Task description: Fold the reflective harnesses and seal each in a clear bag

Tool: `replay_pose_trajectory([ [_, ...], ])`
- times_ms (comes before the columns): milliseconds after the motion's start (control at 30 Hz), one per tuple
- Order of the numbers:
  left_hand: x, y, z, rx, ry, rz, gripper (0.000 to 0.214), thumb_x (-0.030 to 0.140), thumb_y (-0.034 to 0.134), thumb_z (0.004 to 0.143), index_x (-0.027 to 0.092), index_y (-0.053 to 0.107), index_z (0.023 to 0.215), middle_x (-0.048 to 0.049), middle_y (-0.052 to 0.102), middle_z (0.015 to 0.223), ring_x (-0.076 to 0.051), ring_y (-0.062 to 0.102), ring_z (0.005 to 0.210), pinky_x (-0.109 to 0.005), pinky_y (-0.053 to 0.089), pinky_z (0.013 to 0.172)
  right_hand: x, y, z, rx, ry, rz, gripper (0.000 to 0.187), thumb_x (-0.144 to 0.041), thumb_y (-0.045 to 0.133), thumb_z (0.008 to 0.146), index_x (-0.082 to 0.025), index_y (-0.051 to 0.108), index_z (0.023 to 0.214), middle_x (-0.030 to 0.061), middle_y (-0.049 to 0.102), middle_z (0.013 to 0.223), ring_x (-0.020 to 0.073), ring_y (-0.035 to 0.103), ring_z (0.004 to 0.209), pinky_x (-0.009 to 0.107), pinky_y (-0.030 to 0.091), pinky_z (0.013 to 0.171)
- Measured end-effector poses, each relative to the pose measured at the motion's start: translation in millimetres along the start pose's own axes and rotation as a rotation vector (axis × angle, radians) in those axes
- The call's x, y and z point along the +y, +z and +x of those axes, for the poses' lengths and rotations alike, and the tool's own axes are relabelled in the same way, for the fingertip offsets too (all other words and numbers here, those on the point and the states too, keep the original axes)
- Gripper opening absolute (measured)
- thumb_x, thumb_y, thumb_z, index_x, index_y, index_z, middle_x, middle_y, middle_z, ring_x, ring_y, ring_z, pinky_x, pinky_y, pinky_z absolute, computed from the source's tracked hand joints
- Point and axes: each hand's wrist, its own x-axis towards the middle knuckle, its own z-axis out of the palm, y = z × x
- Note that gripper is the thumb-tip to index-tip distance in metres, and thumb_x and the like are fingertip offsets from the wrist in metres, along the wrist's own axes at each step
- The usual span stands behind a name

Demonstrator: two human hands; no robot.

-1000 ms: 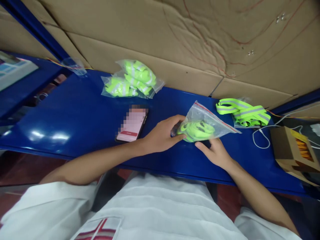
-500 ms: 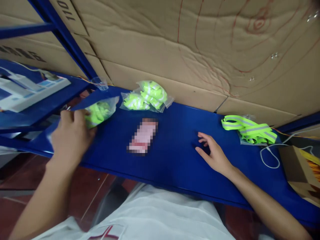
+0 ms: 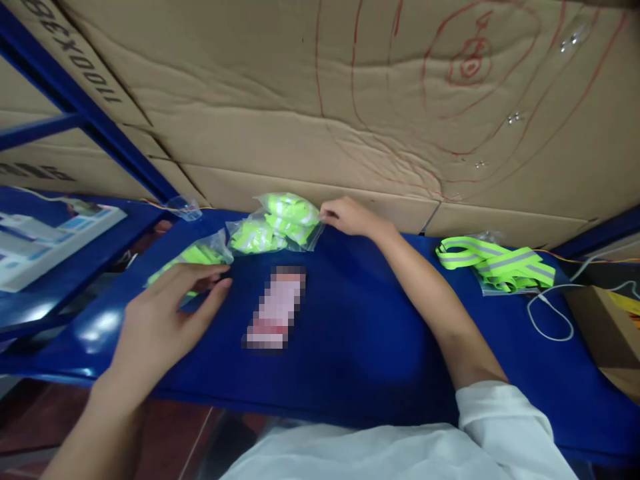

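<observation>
My right hand (image 3: 351, 217) reaches to the back of the blue table (image 3: 360, 333). Its fingers pinch the right edge of a clear plastic bag (image 3: 293, 213) of neon-yellow reflective straps. That bag rests partly on a second similar bag (image 3: 254, 235). Just behind my left hand (image 3: 163, 323) lies another bag of yellow straps (image 3: 203, 252), partly hidden by the fingers. The left thumb and fingers are apart, with nothing between them. A pixelated pink rectangle (image 3: 276, 308) lies on the table between the hands.
Loose yellow reflective straps (image 3: 517, 263) lie on plastic at the right, near a white cable (image 3: 550, 337) and an open cardboard box (image 3: 595, 327). A power strip (image 3: 65, 247) and a clear cup (image 3: 186, 208) are at the left. Cardboard (image 3: 260, 147) walls the back.
My left hand has set its bag down on the table and let go. My right hand has moved left and back, from above bare table to the edge of the stacked bags.
</observation>
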Motion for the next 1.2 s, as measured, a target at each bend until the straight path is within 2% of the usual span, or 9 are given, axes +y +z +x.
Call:
replay_pose_trajectory([
  [167,50.7,-2.8,77.8,-0.040,0.290,-0.187,0.016,0.032,0.058,0.104,0.022,0.070,0.107,-0.0025,0.076,0.102,-0.015,0.073,0.088,-0.027,0.054,0.082,-5.0,-76.2,-16.9,0.185,0.027,0.229,0.019,-0.025,0.060,0.098,-0.013,0.064,0.084,0.0008,0.064,0.077,0.0118,0.053,0.071,0.026,0.034,0.067],
  [333,100.0,-11.1,153.1,-0.141,0.264,-0.156,0.033,0.050,0.058,0.102,0.020,0.072,0.106,-0.0038,0.076,0.097,-0.019,0.070,0.086,-0.029,0.046,0.075,-41.6,-119.8,-61.6,0.338,0.053,0.341,0.034,-0.036,0.063,0.098,-0.015,0.060,0.072,-0.0017,0.056,0.064,0.0092,0.046,0.063,0.026,0.029,0.062],
  [433,127.2,-12.7,174.3,-0.231,0.203,-0.213,0.045,0.060,0.059,0.098,0.020,0.069,0.081,0.0009,0.070,0.072,-0.014,0.060,0.063,-0.027,0.037,0.063,-64.0,-130.3,-79.6,0.347,0.015,0.380,0.037,-0.036,0.064,0.097,-0.016,0.056,0.067,-0.0037,0.051,0.060,0.0081,0.042,0.061,0.026,0.026,0.060],
  [567,140.0,-19.8,170.1,-0.280,0.238,-0.287,0.047,0.059,0.063,0.097,0.018,0.063,0.074,0.0024,0.064,0.063,-0.012,0.054,0.057,-0.026,0.033,0.059,-89.3,-135.1,-95.2,0.363,-0.004,0.359,0.038,-0.034,0.062,0.098,-0.017,0.052,0.066,-0.0052,0.047,0.059,0.0074,0.038,0.059,0.025,0.024,0.058],
  [833,94.6,-57.0,123.5,-0.408,0.680,-0.326,0.022,0.043,0.065,0.103,0.024,0.069,0.114,-0.0019,0.077,0.114,-0.017,0.074,0.103,-0.024,0.050,0.089,-134.1,-131.6,-125.7,0.142,-0.146,0.219,0.022,-0.028,0.064,0.102,-0.017,0.065,0.083,-0.0037,0.064,0.073,0.0076,0.051,0.066,0.021,0.035,0.064],
  [933,93.7,-59.4,114.5,-0.318,0.736,-0.290,0.020,0.041,0.063,0.105,0.026,0.066,0.118,-0.0019,0.075,0.117,-0.017,0.072,0.105,-0.027,0.050,0.093,-139.5,-133.2,-132.2,0.107,-0.191,0.197,0.023,-0.033,0.063,0.104,-0.017,0.066,0.087,-0.0022,0.065,0.077,0.0090,0.052,0.069,0.021,0.038,0.068],
  [1067,105.2,-51.7,114.5,-0.086,0.642,-0.222,0.022,0.037,0.062,0.105,0.023,0.062,0.122,-0.0060,0.067,0.115,-0.019,0.068,0.100,-0.030,0.049,0.089,-134.1,-139.9,-138.4,0.047,-0.159,0.190,0.024,-0.034,0.061,0.105,-0.017,0.067,0.089,-0.0024,0.065,0.077,0.0095,0.052,0.068,0.022,0.038,0.067],
  [1133,108.5,-46.6,119.9,-0.137,0.654,-0.264,0.023,0.036,0.061,0.105,0.022,0.063,0.123,-0.0076,0.066,0.119,-0.020,0.067,0.103,-0.029,0.050,0.089,-130.6,-143.1,-140.7,-0.023,-0.156,0.219,0.023,-0.035,0.059,0.105,-0.018,0.068,0.092,-0.0013,0.069,0.083,0.0103,0.056,0.072,0.023,0.039,0.069],
  [1200,108.3,-42.6,127.6,-0.304,0.716,-0.348,0.019,0.034,0.056,0.107,0.021,0.068,0.113,-0.0058,0.068,0.111,-0.017,0.067,0.095,-0.026,0.049,0.082,-128.7,-145.2,-141.9,-0.078,-0.161,0.256,0.024,-0.037,0.059,0.105,-0.018,0.070,0.094,-0.0007,0.071,0.086,0.0109,0.058,0.074,0.023,0.041,0.070],
])
